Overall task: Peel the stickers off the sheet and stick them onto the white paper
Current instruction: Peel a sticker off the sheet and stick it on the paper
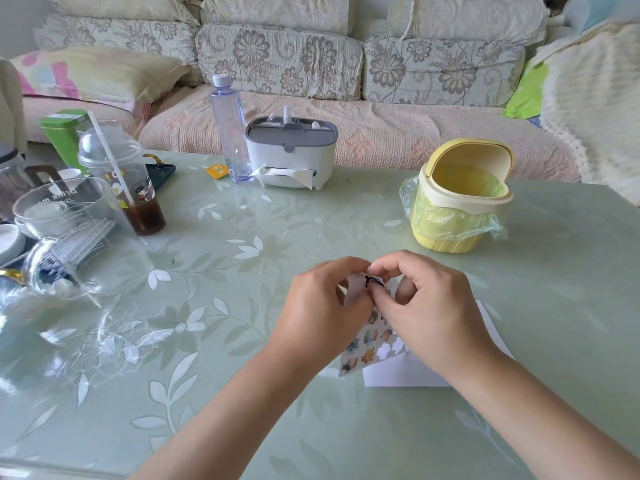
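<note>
Nearest the camera, two bare forearms reach in over the pale green counter (214, 393) and meet at its middle. The left hand (318, 306) has its grip pinched on the upper part of the sticker sheet (363, 344), holding it tilted up off the surface. The right hand (429, 306) has thumb and forefinger pressed together on one dark sticker (374, 281) at the sheet's top edge. So the step in hand looks like the peel itself, with the sticker partly lifted and not yet free.

Just under the sheet and the right wrist lies the white paper (408, 374), flat on the counter, and no sticker shows on the part in view. The next move, as I judge it, calls for drawing the sticker clear without folding it on itself, then carrying it down to the paper and pressing it flat while the left hand keeps the sheet out of the way.

By count: one sheet, one paper, one sticker in the fingers, and about seven coloured stickers on the sheet below the hands — others may be hidden.

Farther off stand one yellow bin (457, 202) with a bag liner to the right, one glass jug (79, 244) to the left, and one lidded cup (128, 181) with a straw and dark drink. Beyond them are one tissue box (291, 150) and one clear bottle (230, 133). A flowered sofa (277, 60) runs behind the counter.
</note>
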Demonstrator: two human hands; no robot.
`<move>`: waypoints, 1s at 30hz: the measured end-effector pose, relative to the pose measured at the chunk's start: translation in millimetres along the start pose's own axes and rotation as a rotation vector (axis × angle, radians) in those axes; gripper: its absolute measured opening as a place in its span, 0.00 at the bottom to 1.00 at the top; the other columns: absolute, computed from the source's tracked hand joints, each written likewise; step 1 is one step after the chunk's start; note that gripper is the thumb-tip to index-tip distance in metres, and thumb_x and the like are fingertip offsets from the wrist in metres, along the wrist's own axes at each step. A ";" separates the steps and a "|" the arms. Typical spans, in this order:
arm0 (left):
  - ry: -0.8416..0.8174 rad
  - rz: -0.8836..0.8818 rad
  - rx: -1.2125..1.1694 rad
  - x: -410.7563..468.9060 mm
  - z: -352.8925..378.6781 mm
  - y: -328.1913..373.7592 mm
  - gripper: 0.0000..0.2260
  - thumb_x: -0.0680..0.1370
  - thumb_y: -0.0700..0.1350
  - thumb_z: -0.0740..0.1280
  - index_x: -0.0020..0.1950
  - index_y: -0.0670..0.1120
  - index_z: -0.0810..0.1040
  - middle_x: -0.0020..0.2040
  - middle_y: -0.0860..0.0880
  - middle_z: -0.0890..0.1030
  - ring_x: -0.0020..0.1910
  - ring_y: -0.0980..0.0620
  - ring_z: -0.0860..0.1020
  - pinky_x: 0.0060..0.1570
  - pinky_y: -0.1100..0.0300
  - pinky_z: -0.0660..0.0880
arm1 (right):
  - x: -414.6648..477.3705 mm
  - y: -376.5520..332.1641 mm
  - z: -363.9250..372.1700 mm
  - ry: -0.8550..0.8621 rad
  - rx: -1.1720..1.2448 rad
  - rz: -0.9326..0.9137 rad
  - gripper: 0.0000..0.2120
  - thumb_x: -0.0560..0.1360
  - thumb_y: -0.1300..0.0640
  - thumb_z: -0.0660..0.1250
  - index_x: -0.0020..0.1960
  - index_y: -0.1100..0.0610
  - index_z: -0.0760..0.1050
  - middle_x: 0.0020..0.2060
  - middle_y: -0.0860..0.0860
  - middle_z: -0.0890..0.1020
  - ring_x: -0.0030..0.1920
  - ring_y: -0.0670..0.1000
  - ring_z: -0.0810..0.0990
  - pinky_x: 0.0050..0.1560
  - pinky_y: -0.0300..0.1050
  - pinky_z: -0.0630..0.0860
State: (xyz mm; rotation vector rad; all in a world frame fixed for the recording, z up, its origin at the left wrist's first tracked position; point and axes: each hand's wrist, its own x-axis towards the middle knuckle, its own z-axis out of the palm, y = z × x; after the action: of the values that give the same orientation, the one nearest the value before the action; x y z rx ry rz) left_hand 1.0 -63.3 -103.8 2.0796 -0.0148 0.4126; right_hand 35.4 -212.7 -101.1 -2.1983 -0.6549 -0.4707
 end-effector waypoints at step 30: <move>-0.196 -0.524 -0.551 11.1 -6.7 -4.9 0.10 0.81 0.37 0.63 0.50 0.42 0.84 0.38 0.48 0.84 0.36 0.53 0.82 0.39 0.58 0.81 | 1.1 20.6 -6.8 -0.147 0.285 0.221 0.14 0.74 0.60 0.75 0.48 0.40 0.82 0.35 0.49 0.84 0.30 0.55 0.78 0.34 0.42 0.75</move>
State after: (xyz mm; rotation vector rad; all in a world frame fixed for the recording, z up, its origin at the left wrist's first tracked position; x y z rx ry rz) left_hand 10.4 -53.4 -101.5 1.4940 0.2664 -0.1129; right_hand 47.6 -229.2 -108.2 -2.0139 -0.5126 -0.0947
